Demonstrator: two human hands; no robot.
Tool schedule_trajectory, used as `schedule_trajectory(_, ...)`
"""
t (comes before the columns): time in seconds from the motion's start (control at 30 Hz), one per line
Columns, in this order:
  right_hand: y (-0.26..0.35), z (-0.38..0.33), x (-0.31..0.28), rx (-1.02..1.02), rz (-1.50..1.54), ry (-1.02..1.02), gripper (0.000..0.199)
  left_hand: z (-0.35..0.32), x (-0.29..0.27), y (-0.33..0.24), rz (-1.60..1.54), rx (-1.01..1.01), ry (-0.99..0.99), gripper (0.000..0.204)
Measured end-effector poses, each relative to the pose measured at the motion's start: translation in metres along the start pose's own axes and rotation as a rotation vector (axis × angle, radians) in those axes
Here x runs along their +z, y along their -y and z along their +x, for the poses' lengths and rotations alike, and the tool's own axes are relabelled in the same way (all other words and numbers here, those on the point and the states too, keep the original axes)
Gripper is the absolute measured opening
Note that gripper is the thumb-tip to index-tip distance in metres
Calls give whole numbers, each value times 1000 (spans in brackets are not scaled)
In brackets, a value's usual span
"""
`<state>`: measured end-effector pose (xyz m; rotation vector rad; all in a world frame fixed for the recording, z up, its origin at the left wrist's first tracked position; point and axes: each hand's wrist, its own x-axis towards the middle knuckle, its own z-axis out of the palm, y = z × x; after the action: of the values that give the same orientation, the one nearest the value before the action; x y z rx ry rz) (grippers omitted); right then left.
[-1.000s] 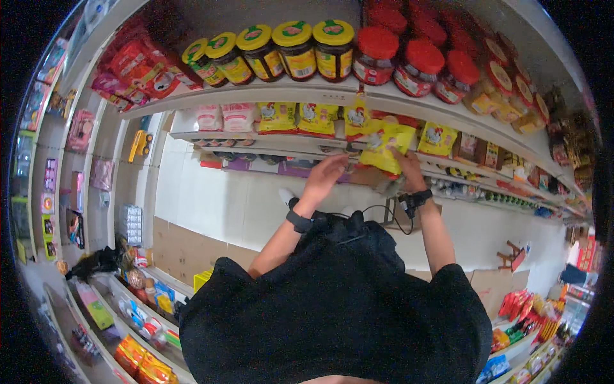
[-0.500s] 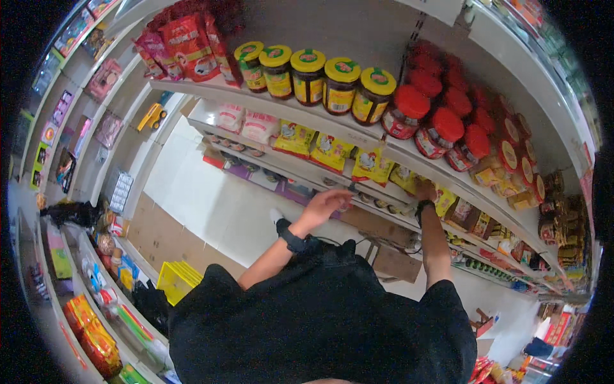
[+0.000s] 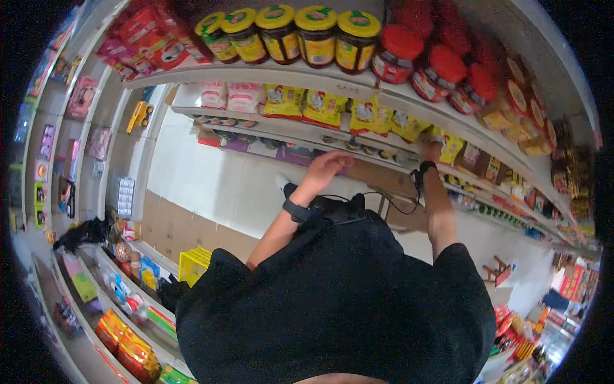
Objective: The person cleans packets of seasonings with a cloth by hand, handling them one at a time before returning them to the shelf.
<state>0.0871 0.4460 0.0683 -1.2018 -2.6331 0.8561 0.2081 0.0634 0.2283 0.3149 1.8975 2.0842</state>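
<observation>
On a shelf below the jars stands a row of glossy yellow packets with a chicken picture. My right hand (image 3: 432, 151), with a black band at its wrist, reaches into this row. Its fingers close at the left edge of one yellow packet (image 3: 451, 147); the fingertips are partly hidden. Just left of it is another yellow packet (image 3: 407, 126). My left hand (image 3: 327, 171) hangs in the air in front of the lower shelf, holding nothing. Its fingers are stretched out and slightly bent, and a dark watch (image 3: 296, 210) is on that wrist.
Above the packets, yellow-lidded jars (image 3: 318, 37) and red-lidded jars (image 3: 398, 54) line the upper shelf (image 3: 288, 75), whose edge overhangs. Pink-white bags (image 3: 246, 96) stand left of the packets. A yellow basket (image 3: 194, 265) is on the floor at my left, near another stocked shelf.
The shelves sit higher in the picture as the view has shifted. My right hand stays at the yellow packets; my left hand remains raised and empty.
</observation>
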Motion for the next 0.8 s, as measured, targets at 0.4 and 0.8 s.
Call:
schedule_trajectory(0.4, -10, -13, 7, 120, -334, -202, 106, -5, -2, 17, 71, -65, -20, 26)
schedule_trajectory(0.8, -35, 27, -25, -68, -324, 145, 62, -26, -8, 7, 108, -109, -14, 27)
